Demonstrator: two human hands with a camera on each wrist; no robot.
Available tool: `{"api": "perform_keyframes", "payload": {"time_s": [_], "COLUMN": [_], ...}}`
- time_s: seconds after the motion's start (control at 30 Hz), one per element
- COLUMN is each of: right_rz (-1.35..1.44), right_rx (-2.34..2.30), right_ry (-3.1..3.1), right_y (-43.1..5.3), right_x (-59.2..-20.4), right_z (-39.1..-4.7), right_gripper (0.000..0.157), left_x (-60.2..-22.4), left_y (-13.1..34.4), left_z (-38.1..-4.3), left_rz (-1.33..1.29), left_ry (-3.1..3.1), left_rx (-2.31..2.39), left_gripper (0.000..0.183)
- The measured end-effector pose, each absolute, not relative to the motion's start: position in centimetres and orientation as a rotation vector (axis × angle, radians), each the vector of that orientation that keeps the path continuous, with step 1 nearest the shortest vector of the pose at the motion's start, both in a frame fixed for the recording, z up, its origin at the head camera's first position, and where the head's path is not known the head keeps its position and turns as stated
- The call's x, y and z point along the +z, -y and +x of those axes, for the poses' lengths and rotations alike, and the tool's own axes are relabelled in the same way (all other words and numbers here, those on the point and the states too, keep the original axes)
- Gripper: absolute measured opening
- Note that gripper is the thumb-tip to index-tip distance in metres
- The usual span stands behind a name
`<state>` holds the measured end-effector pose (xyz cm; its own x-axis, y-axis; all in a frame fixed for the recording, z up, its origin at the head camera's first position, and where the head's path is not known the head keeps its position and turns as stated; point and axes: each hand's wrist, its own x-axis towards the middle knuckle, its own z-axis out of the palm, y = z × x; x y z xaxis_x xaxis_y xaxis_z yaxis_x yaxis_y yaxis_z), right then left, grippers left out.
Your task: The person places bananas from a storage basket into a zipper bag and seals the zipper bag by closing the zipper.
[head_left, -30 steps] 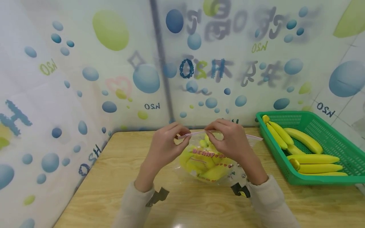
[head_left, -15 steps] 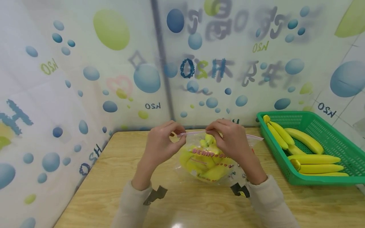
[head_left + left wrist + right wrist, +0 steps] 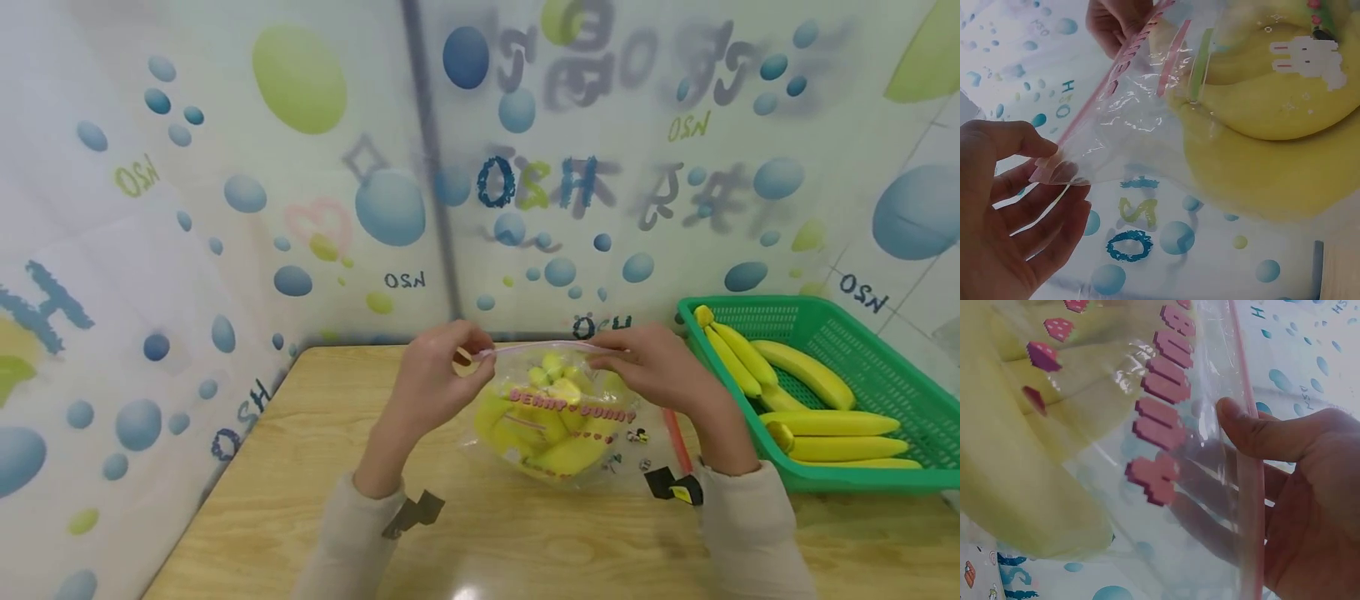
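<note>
Head view: we see the left hand (image 3: pixel 438 379) pinching the clear zip bag (image 3: pixel 572 408) by its pink edge, the right hand (image 3: pixel 663 367) holding it between thumb and fingers; bag just below frame centre, green basket (image 3: pixel 870 477) far right.

two hands (image 3: pixel 438 375) (image 3: pixel 660 367), one bag (image 3: pixel 562 412), one basket (image 3: pixel 862 478), one table (image 3: pixel 262 500), bananas (image 3: pixel 840 422) overlapping, uncountable

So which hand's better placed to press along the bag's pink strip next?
Probably the right hand: it straddles the pink strip, thumb in front and fingers behind, while the left hand pinches the bag's corner and looks better suited to anchoring.
</note>
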<state>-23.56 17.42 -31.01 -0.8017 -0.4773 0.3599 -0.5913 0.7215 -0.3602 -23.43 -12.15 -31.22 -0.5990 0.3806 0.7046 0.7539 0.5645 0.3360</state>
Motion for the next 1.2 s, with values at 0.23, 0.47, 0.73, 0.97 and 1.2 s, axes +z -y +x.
{"api": "perform_keyframes", "payload": {"time_s": [0.23,0.47,0.73,0.97,1.2], "right_rz": [0.926,0.927,0.792,0.599,0.677], "right_rx": [0.644,0.648,0.857,1.142,1.285], "right_ry": [2.611,2.592,2.597,2.77,3.124], "right_y": [-17.5,-17.4,-18.9,-22.7,-25.0], "right_x": [-31.1,-31.3,-31.7,-32.1,-34.5], "right_z": [-24.0,-24.0,-24.2,-24.3,-24.2], "right_gripper": [0.022,0.023,0.026,0.073,0.075], "left_x": [-33.3,-38.0,-42.1,-42.2,-42.1], "left_y": [12.1,12.5,12.4,12.4,13.0], "left_z": [-24.0,-25.8,-27.3,-27.6,-27.7], "left_rz": [-0.815,-1.039,-1.126,-1.164,-1.067], "left_ry": [2.393,2.647,2.646,2.649,2.676], "left_rx": [-1.237,-1.475,-1.914,-1.983,-2.023], "left_gripper": [0.047,0.089,0.09,0.083,0.079]}}
